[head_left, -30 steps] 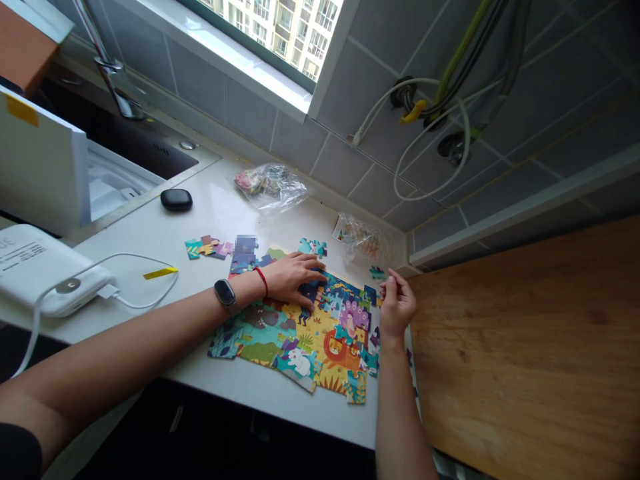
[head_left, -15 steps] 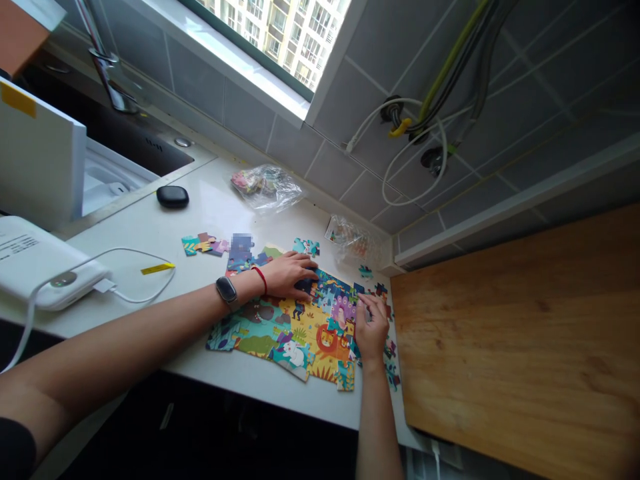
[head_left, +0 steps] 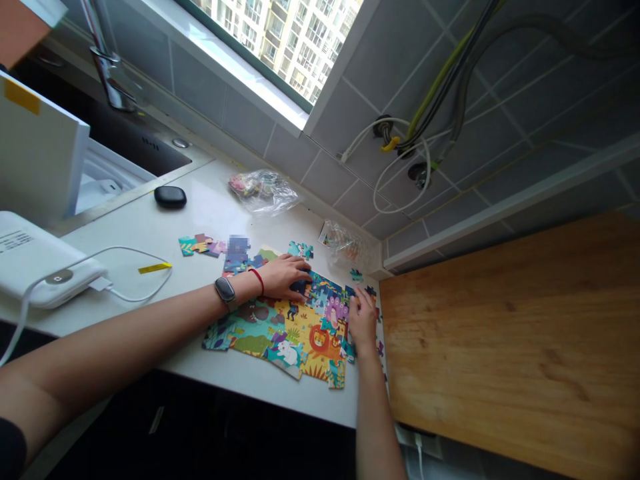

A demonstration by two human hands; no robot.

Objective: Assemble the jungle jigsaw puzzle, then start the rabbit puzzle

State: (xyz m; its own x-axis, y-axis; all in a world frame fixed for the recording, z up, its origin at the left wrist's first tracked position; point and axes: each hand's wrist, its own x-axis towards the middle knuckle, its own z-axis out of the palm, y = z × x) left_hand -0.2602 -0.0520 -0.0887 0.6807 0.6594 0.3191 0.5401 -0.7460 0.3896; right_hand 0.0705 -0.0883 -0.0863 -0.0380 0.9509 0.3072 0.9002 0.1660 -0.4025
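Note:
A colourful animal jigsaw puzzle (head_left: 280, 330) lies partly assembled on the white counter (head_left: 200, 220). My left hand (head_left: 286, 275), with a watch and a red string at the wrist, rests flat on the puzzle's upper part, fingers stretched out. My right hand (head_left: 363, 319) presses down on the puzzle's right edge, fingers extended over the pieces; what lies under them is hidden. A few loose pieces (head_left: 203, 245) sit to the left of the puzzle, and single pieces (head_left: 357, 275) lie beyond its upper right corner.
Two clear plastic bags (head_left: 263, 189) (head_left: 345, 241) with pieces lie near the tiled wall. A black case (head_left: 170, 197), a white device (head_left: 35, 260) with a cable, a sink (head_left: 115, 173) and a wooden board (head_left: 510, 333) surround the puzzle.
My right hand came down from holding a piece in the air onto the puzzle's right edge. My left hand stayed pressed on the puzzle. The view shifted slightly.

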